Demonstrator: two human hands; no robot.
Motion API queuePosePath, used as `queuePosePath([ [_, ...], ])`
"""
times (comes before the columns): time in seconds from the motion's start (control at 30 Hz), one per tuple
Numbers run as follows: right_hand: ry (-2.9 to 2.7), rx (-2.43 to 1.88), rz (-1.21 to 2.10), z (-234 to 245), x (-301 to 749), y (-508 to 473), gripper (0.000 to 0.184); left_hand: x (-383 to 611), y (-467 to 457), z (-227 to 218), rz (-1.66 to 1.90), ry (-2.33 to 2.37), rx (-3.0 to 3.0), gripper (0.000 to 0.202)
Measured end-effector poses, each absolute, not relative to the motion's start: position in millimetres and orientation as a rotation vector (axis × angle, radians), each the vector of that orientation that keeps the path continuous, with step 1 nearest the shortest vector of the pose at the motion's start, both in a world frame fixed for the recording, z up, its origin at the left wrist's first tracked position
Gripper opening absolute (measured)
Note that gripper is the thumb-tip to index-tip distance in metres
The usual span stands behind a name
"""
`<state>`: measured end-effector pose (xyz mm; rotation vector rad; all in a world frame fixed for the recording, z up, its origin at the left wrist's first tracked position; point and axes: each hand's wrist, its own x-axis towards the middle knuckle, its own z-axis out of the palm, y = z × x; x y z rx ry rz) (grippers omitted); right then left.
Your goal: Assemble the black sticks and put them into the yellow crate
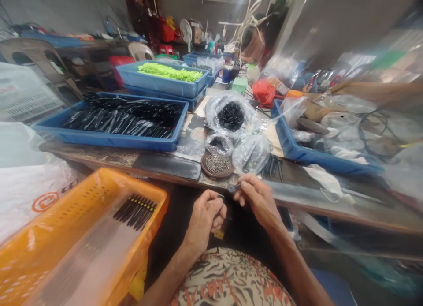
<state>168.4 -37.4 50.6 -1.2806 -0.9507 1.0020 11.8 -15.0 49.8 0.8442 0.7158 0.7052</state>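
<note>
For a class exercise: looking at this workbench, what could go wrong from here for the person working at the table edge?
The small piece pinched in the right hand is held just past the table edge, so it could perhaps drop into the lap and be lost. The dish of beads sits close to that edge, so a careless bump might spill them.

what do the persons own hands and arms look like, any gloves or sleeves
The left hand and right hand are bare, with no gloves, and the forearms show no sleeves, watch or bracelet. Below them is a garment with a cream, black and orange-red print.
</note>
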Motion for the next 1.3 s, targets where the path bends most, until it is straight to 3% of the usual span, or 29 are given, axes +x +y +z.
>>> queuePosePath([
  [1.3,-1.012,-1.293,1.031,39.7,157.2,-48.7,0.018,9.7,-17.7,38.8,0.666,0.795,0.959,0.022],
])
